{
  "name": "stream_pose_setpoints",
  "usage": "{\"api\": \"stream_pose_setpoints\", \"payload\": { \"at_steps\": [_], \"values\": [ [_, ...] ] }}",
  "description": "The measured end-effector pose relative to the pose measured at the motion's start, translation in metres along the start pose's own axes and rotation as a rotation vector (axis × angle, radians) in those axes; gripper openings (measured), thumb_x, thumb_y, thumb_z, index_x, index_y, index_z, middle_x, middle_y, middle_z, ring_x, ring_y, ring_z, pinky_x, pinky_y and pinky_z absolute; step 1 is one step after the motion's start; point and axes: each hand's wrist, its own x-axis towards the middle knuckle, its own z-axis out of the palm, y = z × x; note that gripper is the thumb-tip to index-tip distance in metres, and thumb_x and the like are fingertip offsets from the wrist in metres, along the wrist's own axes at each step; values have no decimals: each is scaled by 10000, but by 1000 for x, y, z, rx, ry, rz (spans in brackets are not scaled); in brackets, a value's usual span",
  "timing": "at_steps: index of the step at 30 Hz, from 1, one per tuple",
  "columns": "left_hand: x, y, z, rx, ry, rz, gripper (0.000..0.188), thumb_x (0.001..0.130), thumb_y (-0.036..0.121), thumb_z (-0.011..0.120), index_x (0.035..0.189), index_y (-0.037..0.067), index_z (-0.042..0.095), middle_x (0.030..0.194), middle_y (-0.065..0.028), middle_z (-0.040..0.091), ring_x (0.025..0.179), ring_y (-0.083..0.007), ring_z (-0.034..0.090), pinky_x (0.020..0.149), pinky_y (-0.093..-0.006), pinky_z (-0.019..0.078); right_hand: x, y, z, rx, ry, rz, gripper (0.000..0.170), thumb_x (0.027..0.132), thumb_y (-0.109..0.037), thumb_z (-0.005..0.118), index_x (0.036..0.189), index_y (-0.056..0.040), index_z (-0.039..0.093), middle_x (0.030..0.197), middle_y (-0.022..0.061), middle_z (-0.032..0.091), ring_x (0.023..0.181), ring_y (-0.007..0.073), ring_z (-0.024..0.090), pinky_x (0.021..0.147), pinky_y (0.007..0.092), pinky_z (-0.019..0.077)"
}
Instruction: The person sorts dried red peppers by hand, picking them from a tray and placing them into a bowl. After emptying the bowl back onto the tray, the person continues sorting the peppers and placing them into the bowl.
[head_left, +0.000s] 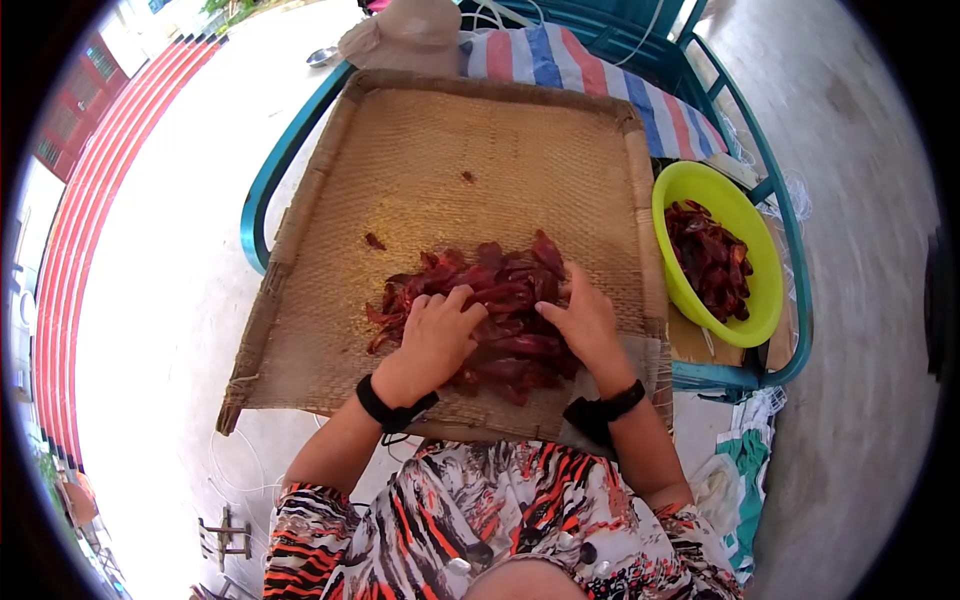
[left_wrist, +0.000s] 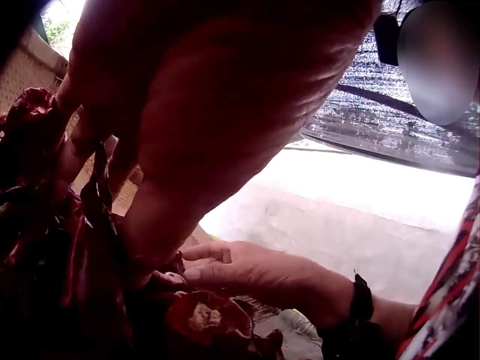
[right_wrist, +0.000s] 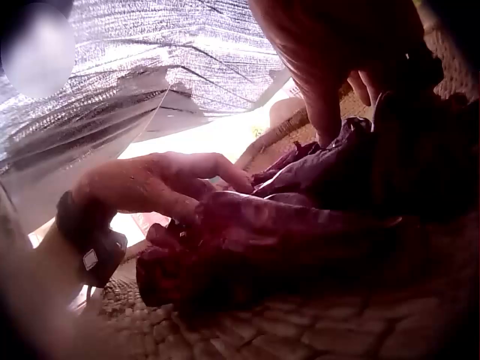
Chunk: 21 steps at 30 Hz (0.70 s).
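A heap of dried red chili peppers (head_left: 515, 345) lies on the near half of a woven tray (head_left: 540, 130). From the left, my left hand (head_left: 432, 335) rests on the heap, its fingers arched over the peppers. My right hand (head_left: 590, 320) touches the heap's right side, thumb stretched toward the left hand. In the left wrist view, thumb and fingers reach down among dark peppers (left_wrist: 97, 247), and the right hand (left_wrist: 259, 270) lies low beside them. Peppers (right_wrist: 285, 217) hide the right fingertips in the right wrist view. Two small pepper bits lie farther up the tray.
A yellow-green basin (head_left: 770, 290) holding more dried peppers stands right of the tray. The tray lies over a teal metal frame (head_left: 775, 200). Behind it are a striped cloth (head_left: 580, 60) and a pale hat (head_left: 405, 40). A small stool (head_left: 228, 537) stands on the floor at left.
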Motion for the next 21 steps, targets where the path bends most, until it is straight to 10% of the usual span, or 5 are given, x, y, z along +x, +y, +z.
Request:
{"api": "stream_pose_setpoints", "payload": {
  "at_steps": [9,16,21],
  "values": [
    [-12,-2,-1,-21,92,48,441,732,159,740,1153,125,614,1254,-64,540,1066,-249,547,935,-392,395,7,16,-32,742,-104,153,297,844,-125,715,1104,-3,640,926,63,664,826,153,607,763,263,494],
    [-7,-4,11,-26,57,-26,419,732,176,738,1137,117,645,1202,-17,574,1017,-246,554,904,-409,383,20,62,-111,1614,452,301,214,911,-166,665,1102,-76,629,961,36,648,871,126,631,770,308,533],
    [-2,-4,10,-22,-49,-92,428,739,206,737,1153,131,656,1185,1,583,1018,-246,564,885,-435,377,39,28,-49,448,-148,19,330,893,-234,666,1169,-65,602,1042,96,670,942,248,653,800,362,530]
  ]
}}
